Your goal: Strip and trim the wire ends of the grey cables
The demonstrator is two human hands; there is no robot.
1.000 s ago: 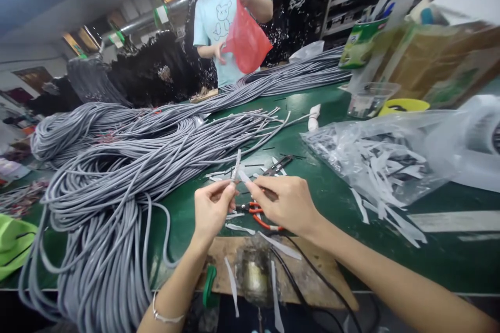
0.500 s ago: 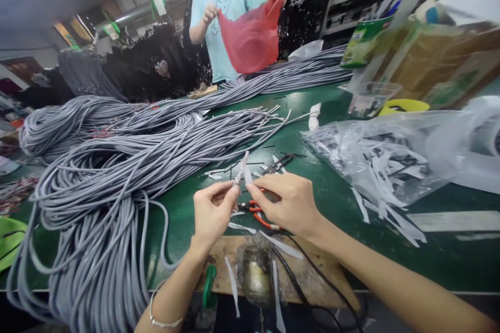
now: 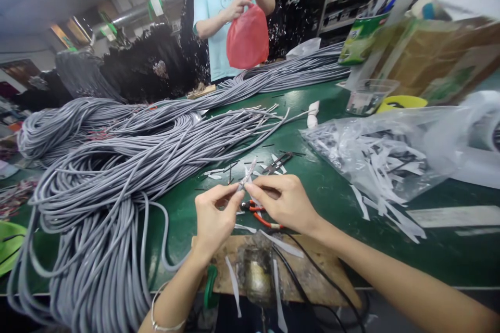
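In the middle of the head view my left hand [image 3: 216,213] pinches a grey cable just below its stripped end [image 3: 251,168], which points up and away with a silvery, pale core. My right hand [image 3: 287,197] is closed at the same spot, thumb and forefinger pressing a white strip against the cable; the fingertips hide most of the strip. Under my right hand lie red-handled pliers [image 3: 266,222], partly covered. Farther off, a dark hand tool [image 3: 278,163] rests among white strips and black scraps on the green table [image 3: 324,177].
Thick bundles of grey cable [image 3: 117,166] fill the left side. A clear bag of white strips [image 3: 375,151] lies at the right, near a yellow ring [image 3: 402,104]. In front of me a wooden board [image 3: 320,276] carries a metal device [image 3: 255,273]. Across the table a person holds a red bag [image 3: 248,36].
My right hand has brought the white strip from beside the stripped end onto the cable, and both hands' fingertips now meet. The cable end leans more to the right. The co-worker has gathered the red bag's top.
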